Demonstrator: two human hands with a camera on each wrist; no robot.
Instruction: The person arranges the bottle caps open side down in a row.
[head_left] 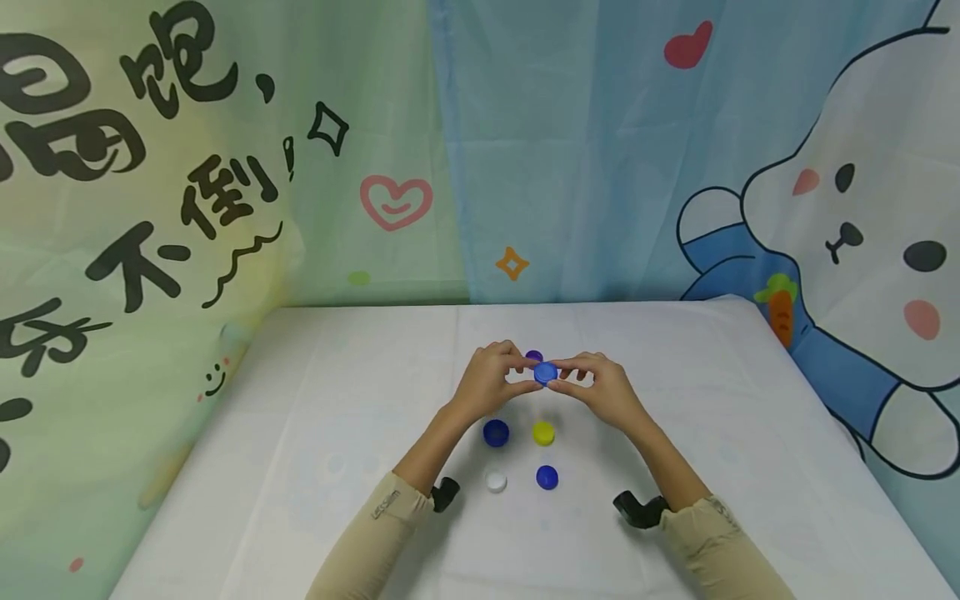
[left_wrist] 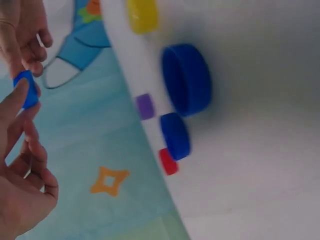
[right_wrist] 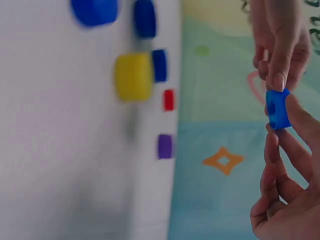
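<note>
A light blue bottle cap is held up above the far half of the white table, between both hands. My left hand pinches its left side with thumb and forefinger. From the other side, the thumb and forefinger of my right hand pinch the same cap. In the right wrist view, the hollow side of the cap partly shows. Behind the hands, a purple cap is partly hidden by them. Nearer on the table are a dark blue cap and a yellow cap.
A white cap and another blue cap lie closer to the front, between the forearms. A small red cap shows in the wrist views. Printed curtains hang behind the white-covered table.
</note>
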